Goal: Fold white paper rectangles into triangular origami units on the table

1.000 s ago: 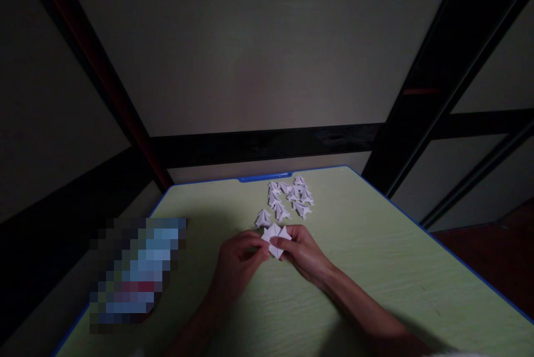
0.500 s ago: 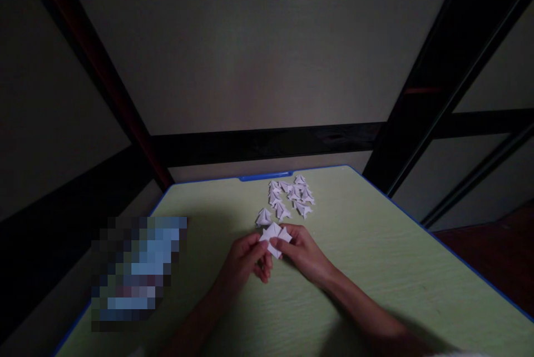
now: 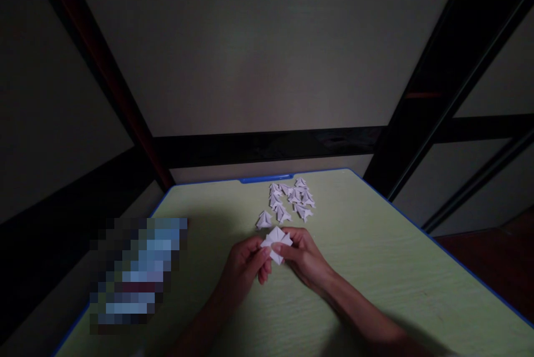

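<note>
Between my two hands is a small piece of folded white paper (image 3: 277, 234) with pointed corners, held above the table. My left hand (image 3: 247, 261) pinches its left side, thumb on top and the other fingers curled beneath. My right hand (image 3: 306, 255) grips the right side, its thumb pressed on the middle of the paper. Just beyond the hands sits a folded white paper figure (image 3: 264, 220). Behind it, several similar folded paper figures (image 3: 294, 196) stand in a loose cluster.
The pale green table (image 3: 375, 268) has a blue edge and a blue handle-like strip (image 3: 267, 178) at the far side. A blurred-out bluish object (image 3: 146, 268) lies at the left. Light panels with dark bands (image 3: 267, 145) rise behind the table.
The right thumb has slid slightly right across the paper, and the left fingers beneath are tucked in more. The view has shifted a little; the figures on the table stay put.
</note>
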`<state>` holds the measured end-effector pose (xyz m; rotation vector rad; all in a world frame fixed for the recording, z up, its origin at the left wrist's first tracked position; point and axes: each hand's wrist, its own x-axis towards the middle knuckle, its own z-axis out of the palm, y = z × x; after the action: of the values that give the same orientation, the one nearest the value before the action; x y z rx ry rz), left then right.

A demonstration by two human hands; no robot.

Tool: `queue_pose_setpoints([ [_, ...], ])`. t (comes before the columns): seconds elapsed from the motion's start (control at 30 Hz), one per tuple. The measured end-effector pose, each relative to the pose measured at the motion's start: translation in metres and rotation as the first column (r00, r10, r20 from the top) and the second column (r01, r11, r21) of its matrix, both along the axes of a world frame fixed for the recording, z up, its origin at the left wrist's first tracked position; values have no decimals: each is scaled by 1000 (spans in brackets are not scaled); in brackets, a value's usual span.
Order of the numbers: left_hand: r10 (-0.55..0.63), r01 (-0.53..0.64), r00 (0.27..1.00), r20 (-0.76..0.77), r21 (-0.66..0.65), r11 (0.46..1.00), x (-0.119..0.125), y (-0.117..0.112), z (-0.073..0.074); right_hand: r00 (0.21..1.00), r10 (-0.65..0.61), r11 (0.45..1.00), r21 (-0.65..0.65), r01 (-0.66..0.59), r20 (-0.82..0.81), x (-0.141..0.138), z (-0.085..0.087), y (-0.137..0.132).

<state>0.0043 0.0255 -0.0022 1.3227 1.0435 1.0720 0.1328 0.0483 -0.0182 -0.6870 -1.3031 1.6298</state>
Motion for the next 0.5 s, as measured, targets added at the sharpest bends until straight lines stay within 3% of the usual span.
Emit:
queue_pose_setpoints([
  [0.27, 55, -55, 998, 11, -21, 998, 1, 4, -1, 998, -53, 996, -78, 49, -42, 0, 7, 2],
  [0.5, 76, -78, 986, -148, -2, 997, 0, -1, 0, 1000, 29, 998, -50, -28, 1, 0, 6, 1],
])
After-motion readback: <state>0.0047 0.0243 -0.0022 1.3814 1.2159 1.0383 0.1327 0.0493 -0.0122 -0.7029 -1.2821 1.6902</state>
